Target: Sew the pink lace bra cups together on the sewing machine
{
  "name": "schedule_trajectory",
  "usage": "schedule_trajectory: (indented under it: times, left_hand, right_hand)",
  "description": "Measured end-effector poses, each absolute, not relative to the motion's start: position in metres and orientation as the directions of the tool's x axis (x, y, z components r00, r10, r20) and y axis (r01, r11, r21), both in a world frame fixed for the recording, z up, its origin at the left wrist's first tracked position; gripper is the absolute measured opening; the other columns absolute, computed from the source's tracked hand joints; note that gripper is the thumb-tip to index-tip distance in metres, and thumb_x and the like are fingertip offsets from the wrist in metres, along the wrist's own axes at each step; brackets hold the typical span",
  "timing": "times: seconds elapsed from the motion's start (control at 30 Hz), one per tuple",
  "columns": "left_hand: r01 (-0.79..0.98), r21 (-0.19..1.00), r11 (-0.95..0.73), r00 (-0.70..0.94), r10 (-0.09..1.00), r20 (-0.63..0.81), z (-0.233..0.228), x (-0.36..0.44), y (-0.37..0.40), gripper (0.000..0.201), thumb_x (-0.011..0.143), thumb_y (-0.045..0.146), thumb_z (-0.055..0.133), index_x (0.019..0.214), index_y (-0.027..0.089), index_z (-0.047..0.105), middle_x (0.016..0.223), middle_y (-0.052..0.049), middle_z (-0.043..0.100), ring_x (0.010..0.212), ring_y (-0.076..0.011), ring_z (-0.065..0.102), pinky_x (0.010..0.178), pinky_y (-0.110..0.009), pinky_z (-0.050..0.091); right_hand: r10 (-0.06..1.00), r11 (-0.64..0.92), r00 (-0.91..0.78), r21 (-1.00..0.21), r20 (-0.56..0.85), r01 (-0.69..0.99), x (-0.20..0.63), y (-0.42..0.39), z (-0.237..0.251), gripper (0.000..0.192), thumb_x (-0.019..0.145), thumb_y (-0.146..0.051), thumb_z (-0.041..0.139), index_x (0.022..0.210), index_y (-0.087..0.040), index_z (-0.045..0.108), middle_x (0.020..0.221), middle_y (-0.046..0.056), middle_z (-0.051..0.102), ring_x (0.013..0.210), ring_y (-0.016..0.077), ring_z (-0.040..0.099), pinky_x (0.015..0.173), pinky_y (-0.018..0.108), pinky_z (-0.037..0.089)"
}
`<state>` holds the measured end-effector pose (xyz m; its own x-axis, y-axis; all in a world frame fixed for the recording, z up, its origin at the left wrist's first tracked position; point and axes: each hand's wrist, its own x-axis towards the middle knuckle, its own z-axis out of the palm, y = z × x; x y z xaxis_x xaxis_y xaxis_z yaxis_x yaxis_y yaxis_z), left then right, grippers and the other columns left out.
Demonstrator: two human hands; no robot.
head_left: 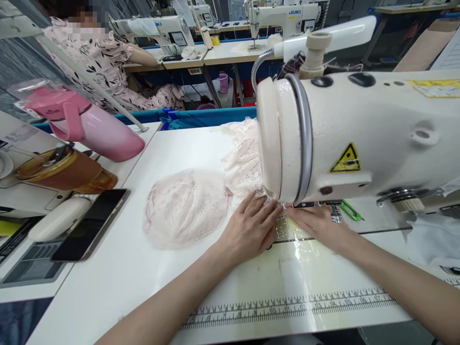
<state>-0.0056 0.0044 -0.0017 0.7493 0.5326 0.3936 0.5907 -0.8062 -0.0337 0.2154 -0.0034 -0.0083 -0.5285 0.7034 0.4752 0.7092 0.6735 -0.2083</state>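
Both hands flat, fingers spread: left hand (251, 225) and right hand (316, 223) pin the lace fabric (190, 203) under the sewing machine (359, 139) mid-frame; bare table (118, 287) lower left.

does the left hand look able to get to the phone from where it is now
Probably yes. The left hand lies flat on the lace fabric by the sewing machine, and the phone sits off to its left with only bare table between them, nothing blocking the way.
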Motion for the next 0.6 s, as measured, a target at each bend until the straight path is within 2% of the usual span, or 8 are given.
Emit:
schedule_trajectory:
  times: [0.03,0.1,0.27,0.37,0.47,0.6]
  left_hand:
    - [0.592,-0.038,-0.805,0.749,0.532,0.395,-0.002,-0.005,0.005,0.032,0.091,0.022,0.044,0.118,0.016,0.062,0.12,-0.009,0.066,0.111,-0.0258,0.062,0.106,-0.052,0.039]
    - [0.596,-0.046,-0.802,0.749,0.533,0.394,-0.002,-0.006,0.005,0.032,0.091,0.022,0.045,0.118,0.016,0.062,0.12,-0.008,0.066,0.11,-0.0257,0.062,0.106,-0.051,0.039]
    - [0.606,-0.06,-0.793,0.751,0.546,0.372,-0.001,-0.006,0.004,0.033,0.092,0.023,0.045,0.12,0.016,0.061,0.122,-0.008,0.065,0.112,-0.0271,0.061,0.107,-0.052,0.036]
    - [0.611,-0.049,-0.79,0.749,0.557,0.359,-0.002,-0.006,0.004,0.033,0.092,0.024,0.046,0.12,0.018,0.061,0.122,-0.008,0.065,0.114,-0.0273,0.06,0.107,-0.052,0.036]
    - [0.622,-0.055,-0.781,0.742,0.566,0.359,-0.003,-0.006,0.004,0.032,0.092,0.024,0.046,0.12,0.019,0.061,0.121,-0.008,0.065,0.113,-0.0275,0.06,0.107,-0.052,0.035]
    - [0.632,-0.061,-0.773,0.736,0.574,0.359,-0.004,-0.006,0.005,0.032,0.092,0.026,0.049,0.12,0.018,0.062,0.122,-0.009,0.065,0.113,-0.0291,0.059,0.106,-0.053,0.035]
  right_hand:
    - [0.701,0.672,-0.539,-0.178,0.468,0.719,0.215,-0.003,-0.009,0.025,0.089,-0.013,0.047,0.095,-0.025,0.069,0.081,-0.001,0.071,0.07,0.0136,0.063,0.064,0.028,0.048]
    - [0.715,0.661,-0.531,-0.194,0.455,0.725,0.215,-0.001,-0.011,0.031,0.091,-0.012,0.043,0.095,-0.027,0.069,0.078,-0.003,0.07,0.069,0.0127,0.063,0.061,0.026,0.047]
    - [0.733,0.661,-0.506,-0.298,0.456,0.688,0.218,-0.002,-0.02,0.038,0.096,-0.018,0.036,0.118,-0.031,0.063,0.095,-0.001,0.073,0.085,0.0144,0.067,0.07,0.028,0.053]
    - [0.765,0.625,-0.46,-0.346,0.451,0.7,0.225,-0.001,-0.036,0.039,0.097,-0.021,0.034,0.124,-0.031,0.061,0.099,0.001,0.073,0.088,0.0171,0.067,0.073,0.032,0.053]
    - [0.761,0.619,-0.448,-0.318,0.469,0.718,0.233,0.004,-0.058,0.03,0.096,-0.031,0.045,0.116,-0.029,0.066,0.087,0.002,0.074,0.076,0.0178,0.067,0.067,0.031,0.052]
    - [0.762,0.607,-0.426,-0.306,0.488,0.734,0.236,0.008,-0.072,0.031,0.097,-0.032,0.042,0.113,-0.027,0.068,0.084,0.002,0.074,0.069,0.0161,0.064,0.064,0.03,0.049]
